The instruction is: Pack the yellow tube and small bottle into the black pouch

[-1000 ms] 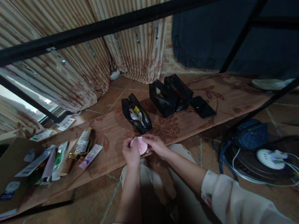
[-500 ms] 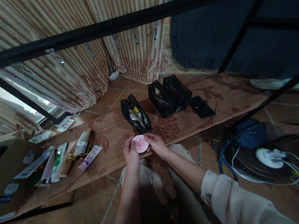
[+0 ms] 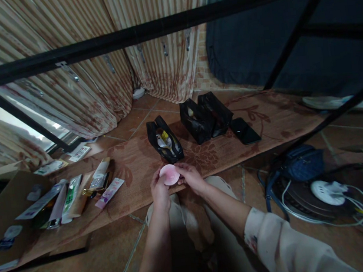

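Note:
Between my hands is a small round pink disc (image 3: 170, 175) with a paler rim; its exact kind I cannot make out. My left hand (image 3: 159, 188) grips its left edge, thumb on top. On the opposite edge, my right hand (image 3: 189, 178) pinches it with thumb and curled fingers. Just beyond the disc stands an unzipped black pouch (image 3: 165, 140), with yellow and clear items showing inside. Two more black pouches, one nearer (image 3: 195, 121) and one beside it (image 3: 215, 113), stand to its right.
A dark phone-like slab (image 3: 245, 130) lies right of the pouches on the patterned brown mat (image 3: 131, 159). Several tubes and packets, including a green-and-white tube (image 3: 72, 197), lie left beside a cardboard box (image 3: 3, 217). A black metal bar (image 3: 156, 29) crosses above; a white power strip (image 3: 327, 192) sits right.
The pink disc has tilted slightly in my fingers, and the shine on its face has shifted. Both hands stay in nearly the same place.

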Demonstrator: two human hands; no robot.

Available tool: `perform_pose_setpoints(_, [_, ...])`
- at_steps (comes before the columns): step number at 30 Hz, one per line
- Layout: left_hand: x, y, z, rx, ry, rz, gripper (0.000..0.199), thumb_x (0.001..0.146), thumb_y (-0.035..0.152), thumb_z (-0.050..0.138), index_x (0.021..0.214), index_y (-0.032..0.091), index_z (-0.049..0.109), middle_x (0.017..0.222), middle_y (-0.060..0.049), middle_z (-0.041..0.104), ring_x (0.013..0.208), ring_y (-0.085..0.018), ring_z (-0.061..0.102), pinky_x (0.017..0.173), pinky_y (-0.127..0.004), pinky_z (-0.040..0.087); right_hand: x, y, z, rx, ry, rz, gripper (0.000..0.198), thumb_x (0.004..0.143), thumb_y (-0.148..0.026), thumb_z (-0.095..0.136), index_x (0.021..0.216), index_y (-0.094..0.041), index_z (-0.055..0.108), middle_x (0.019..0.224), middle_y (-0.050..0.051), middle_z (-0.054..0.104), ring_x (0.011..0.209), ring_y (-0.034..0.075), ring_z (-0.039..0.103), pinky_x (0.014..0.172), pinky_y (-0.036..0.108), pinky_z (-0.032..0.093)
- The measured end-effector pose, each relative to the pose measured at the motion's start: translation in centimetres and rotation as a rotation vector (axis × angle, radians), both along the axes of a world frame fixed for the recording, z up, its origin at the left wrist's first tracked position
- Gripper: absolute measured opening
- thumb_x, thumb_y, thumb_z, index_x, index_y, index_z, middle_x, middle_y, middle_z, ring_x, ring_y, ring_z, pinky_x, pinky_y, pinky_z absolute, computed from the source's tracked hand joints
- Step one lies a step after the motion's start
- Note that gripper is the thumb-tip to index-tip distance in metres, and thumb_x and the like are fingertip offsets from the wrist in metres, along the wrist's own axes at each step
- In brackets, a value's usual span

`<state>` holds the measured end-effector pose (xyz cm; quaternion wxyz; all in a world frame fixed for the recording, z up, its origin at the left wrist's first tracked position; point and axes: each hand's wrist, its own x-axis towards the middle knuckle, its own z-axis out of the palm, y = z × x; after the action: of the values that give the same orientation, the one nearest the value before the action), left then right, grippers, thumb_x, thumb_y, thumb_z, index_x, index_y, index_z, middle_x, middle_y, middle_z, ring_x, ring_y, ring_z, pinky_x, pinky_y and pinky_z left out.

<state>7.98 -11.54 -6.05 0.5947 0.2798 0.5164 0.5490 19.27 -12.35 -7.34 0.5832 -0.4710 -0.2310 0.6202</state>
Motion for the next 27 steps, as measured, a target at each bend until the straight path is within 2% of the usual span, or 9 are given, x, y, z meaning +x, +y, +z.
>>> perform_pose_setpoints(8, [0.0, 0.2, -0.4, 0.006, 0.074, -0.044, 0.038, 0.061, 0.033, 0.07, 0.095, 0.016, 0.067, 0.09, -0.005, 0.068, 0.077, -0.017, 0.063, 0.074, -0.032, 0.049, 0.0, 0.0, 0.1, -0.01, -0.009, 0.026, 0.03, 0.07, -0.034, 0.074, 0.093, -0.018, 0.064, 0.063, -0.004, 0.064, 0.043, 0.006, 0.053, 0.038, 0.016, 0.044])
perform_pose_setpoints(27, [0.1, 0.6, -1.3, 0.012, 0.109, -0.039, 0.036, 0.063, 0.034, 0.068, 0.093, 0.014, 0.069, 0.091, -0.007, 0.07, 0.081, -0.018, 0.064, 0.079, -0.033, 0.049, 0.0, 0.0, 0.2, -0.038, -0.071, 0.048, 0.029, 0.074, -0.033, 0.068, 0.097, -0.017, 0.062, 0.06, -0.005, 0.062, 0.044, 0.007, 0.055, 0.038, 0.016, 0.042])
